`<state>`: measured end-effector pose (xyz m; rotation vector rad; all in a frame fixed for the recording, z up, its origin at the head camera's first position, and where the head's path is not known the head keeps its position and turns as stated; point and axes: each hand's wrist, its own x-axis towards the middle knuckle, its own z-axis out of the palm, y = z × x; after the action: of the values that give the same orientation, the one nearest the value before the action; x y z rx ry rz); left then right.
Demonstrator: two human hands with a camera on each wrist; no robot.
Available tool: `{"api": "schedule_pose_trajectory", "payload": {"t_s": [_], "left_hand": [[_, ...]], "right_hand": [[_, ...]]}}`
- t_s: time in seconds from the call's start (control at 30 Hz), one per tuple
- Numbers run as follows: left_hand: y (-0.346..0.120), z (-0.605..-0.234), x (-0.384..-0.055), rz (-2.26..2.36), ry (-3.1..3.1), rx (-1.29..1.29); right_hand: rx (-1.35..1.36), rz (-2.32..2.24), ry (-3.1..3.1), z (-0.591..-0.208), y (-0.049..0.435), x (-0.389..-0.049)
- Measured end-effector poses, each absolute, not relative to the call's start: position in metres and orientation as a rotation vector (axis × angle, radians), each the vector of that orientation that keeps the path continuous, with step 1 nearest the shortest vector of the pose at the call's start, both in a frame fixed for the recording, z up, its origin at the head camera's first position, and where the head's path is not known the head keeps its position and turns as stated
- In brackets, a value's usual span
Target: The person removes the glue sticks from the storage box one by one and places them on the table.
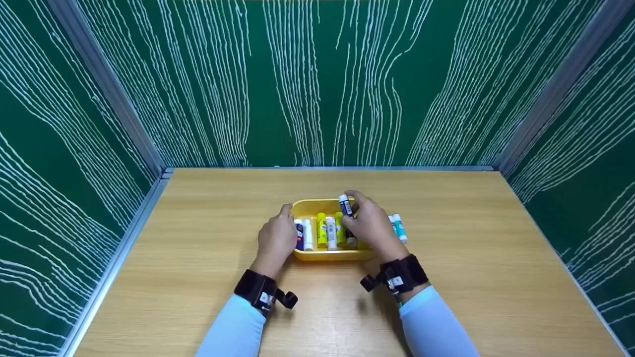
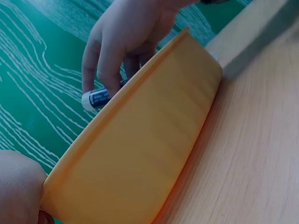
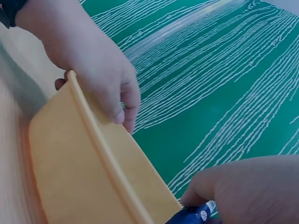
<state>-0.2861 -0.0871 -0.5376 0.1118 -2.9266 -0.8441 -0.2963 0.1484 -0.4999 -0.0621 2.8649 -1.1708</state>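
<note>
Right hand (image 1: 371,224) with its grip pinching a white-capped navy glue stick (image 1: 346,206) above a yellow plastic bin (image 1: 327,256), left hand (image 1: 278,235) grasping the bin's left end, more glue sticks (image 1: 322,230) inside, teal-and-white tubes (image 1: 400,228) on the wooden tabletop (image 1: 198,258)

White-streaked green panels (image 1: 431,74), joined by grey metal posts (image 1: 109,84), stand behind and beside a wood-grain tabletop (image 1: 198,248).

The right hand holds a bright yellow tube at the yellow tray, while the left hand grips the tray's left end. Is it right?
The colour is wrong: the tube in the right hand is dark with a white end, as the head view shows. The left hand grips the left end of the yellow tray.
</note>
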Motion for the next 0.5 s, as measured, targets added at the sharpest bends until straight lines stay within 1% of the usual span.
{"api": "schedule_pose_trajectory", "payload": {"t_s": [0.5], "left_hand": [[-0.087, -0.537, -0.287, -0.850, -2.937, 0.138]], "right_hand": [[0.015, -1.278, 2.811, -0.483, 0.182, -0.300]]}}
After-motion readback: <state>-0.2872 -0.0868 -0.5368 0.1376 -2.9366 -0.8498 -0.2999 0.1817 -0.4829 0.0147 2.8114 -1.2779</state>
